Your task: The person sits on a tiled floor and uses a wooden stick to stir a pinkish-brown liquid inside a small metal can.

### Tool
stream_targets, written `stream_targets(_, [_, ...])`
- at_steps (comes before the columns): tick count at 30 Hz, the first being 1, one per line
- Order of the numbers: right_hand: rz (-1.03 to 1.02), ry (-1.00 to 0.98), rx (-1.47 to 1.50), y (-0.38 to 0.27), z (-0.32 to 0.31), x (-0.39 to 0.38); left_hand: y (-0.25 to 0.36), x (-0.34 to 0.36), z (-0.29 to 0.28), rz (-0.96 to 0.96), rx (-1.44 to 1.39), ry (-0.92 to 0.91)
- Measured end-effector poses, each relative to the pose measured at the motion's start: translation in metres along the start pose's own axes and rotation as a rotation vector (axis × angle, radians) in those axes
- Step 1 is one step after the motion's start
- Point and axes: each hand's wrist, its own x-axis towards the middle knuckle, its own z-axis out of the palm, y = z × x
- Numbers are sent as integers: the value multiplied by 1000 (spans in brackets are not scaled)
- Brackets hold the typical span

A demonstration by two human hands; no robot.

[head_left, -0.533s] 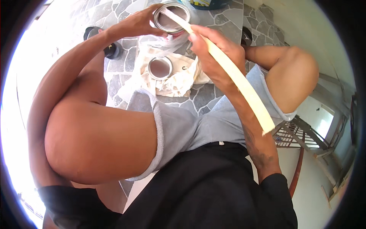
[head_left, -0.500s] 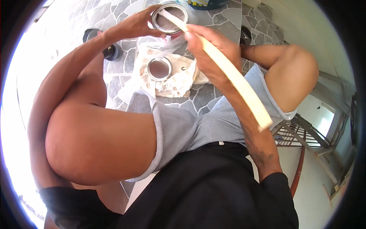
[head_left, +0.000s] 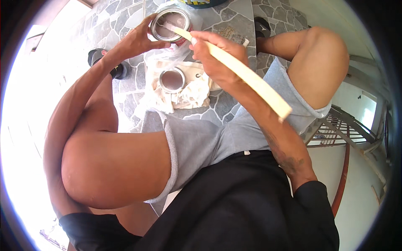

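Observation:
My left hand (head_left: 136, 39) grips the side of an open round metal can (head_left: 169, 25) near the top of the view, tilted toward me. My right hand (head_left: 220, 56) holds a long flat pale wooden stick (head_left: 247, 75) whose far end dips into the can's grey contents. The stick's near end reaches over my right thigh. Below the can, the can's round lid (head_left: 171, 80) lies on a crumpled white cloth (head_left: 188, 92) on the stone-paved floor.
I am squatting, with my bare knees and grey shorts filling the middle. A dark shoe (head_left: 104, 62) lies at the left and another dark shoe (head_left: 261, 26) at the upper right. A metal railing (head_left: 335, 129) and stairs drop away on the right.
The can and both hands have shifted slightly up and left in view. The stick's tip stays inside the can, moving a little.

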Motion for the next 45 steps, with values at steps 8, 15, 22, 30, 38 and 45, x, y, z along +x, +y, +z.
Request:
stream_targets(8, [187, -41, 24, 1, -6, 7, 1, 2, 13, 96, -5, 78])
stream_targets(15, [-16, -9, -34, 13, 2, 17, 15, 3, 20, -49, 67, 110])
stream_targets(22, [69, 13, 13, -4, 4, 14, 15, 4, 20, -24, 89, 144])
stream_targets(30, [76, -14, 13, -7, 5, 17, 17, 6, 15, -97, 148, 151])
stream_targets(38, [136, -35, -23, -14, 1, 17, 3, 4, 17, 6, 85, 140])
stream_targets(45, [218, -112, -168, -23, -9, 28, -11, 15, -6, 153, 75, -9])
